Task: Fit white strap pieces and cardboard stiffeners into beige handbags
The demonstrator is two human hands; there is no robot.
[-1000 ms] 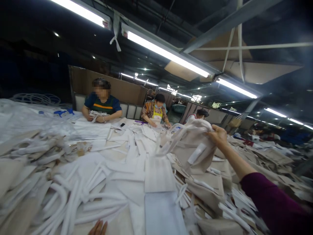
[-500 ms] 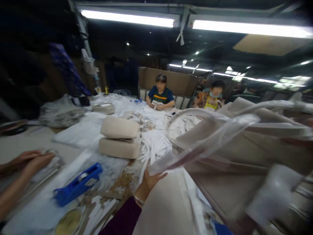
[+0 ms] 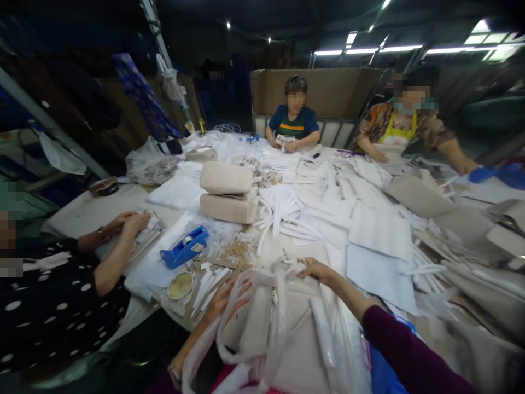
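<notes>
A beige handbag [image 3: 297, 328] stands in front of me at the table's near edge, its long handles [image 3: 280, 306] wrapped in clear plastic film. A zip runs down its face, and a white wrapped roll [image 3: 322, 332] lies against it. My right hand [image 3: 318, 271] grips the bag's top edge by the wrapped handle, fingers closed. On the bag's left side is my left hand [image 3: 229, 298], seen partly through a handle loop. Its fingers are stretched out and apart, against or close to the bag; exact contact is hard to tell.
Two stacked beige bags [image 3: 227, 191], a blue tape dispenser [image 3: 184, 248], a round tin [image 3: 180, 285] and white strips cover the table. More beige bags [image 3: 484, 279] pile up at right. A co-worker's hands [image 3: 131, 221] work at left; two other people sit across.
The handbag has come from the raised right side to the middle in front of me. My right hand now shows at its top. My left hand has moved lower left, and the view has tilted down.
</notes>
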